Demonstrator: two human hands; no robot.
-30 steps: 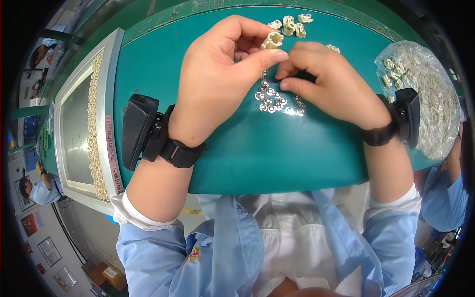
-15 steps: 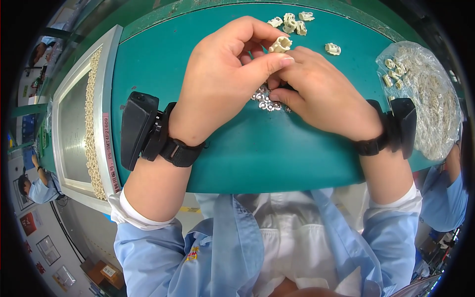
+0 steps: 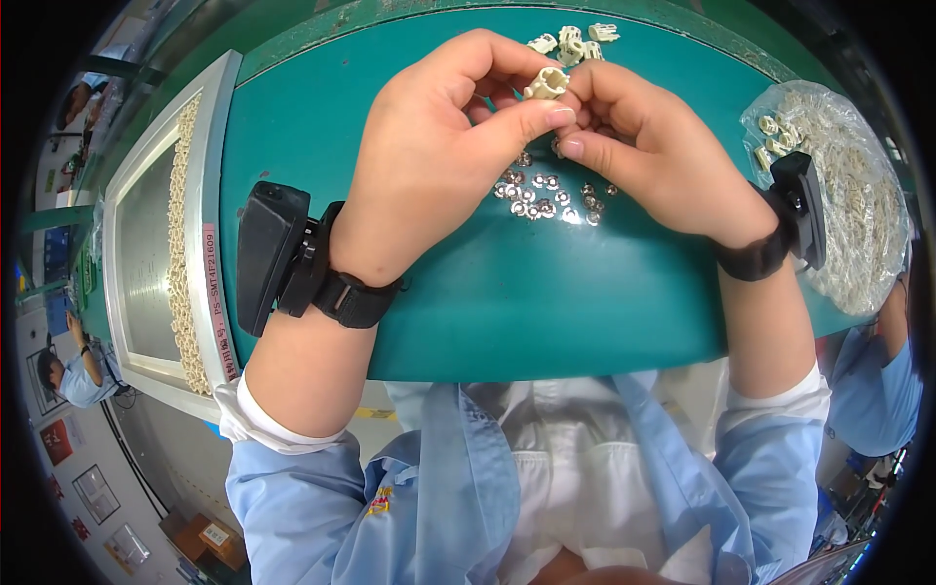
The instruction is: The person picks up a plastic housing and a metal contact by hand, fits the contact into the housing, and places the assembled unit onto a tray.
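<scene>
My left hand (image 3: 429, 146) grips a cream plastic collar-shaped part (image 3: 548, 84) between thumb and fingers, its round opening tilted up toward me. Close beside it, my right hand (image 3: 668, 151) has thumb and forefinger pinched together. A small dark metal piece (image 3: 557, 146) shows at those fingertips, partly covered. Beneath both hands, several small shiny metal pieces (image 3: 531, 200) lie loose on the green table (image 3: 546, 312). More cream plastic parts (image 3: 570, 44) sit just beyond my hands at the far side.
A silver-edged frame (image 3: 210, 185) at the left carries a long row of cream parts (image 3: 180, 244). On the right lies a clear plastic bag (image 3: 858, 214) full of similar parts. Other people in blue sleeves (image 3: 882, 390) are at both sides.
My right hand has lifted from the metal pieces toward the cream part, its fingertips now pinched around a small metal piece. My left hand has barely moved.
</scene>
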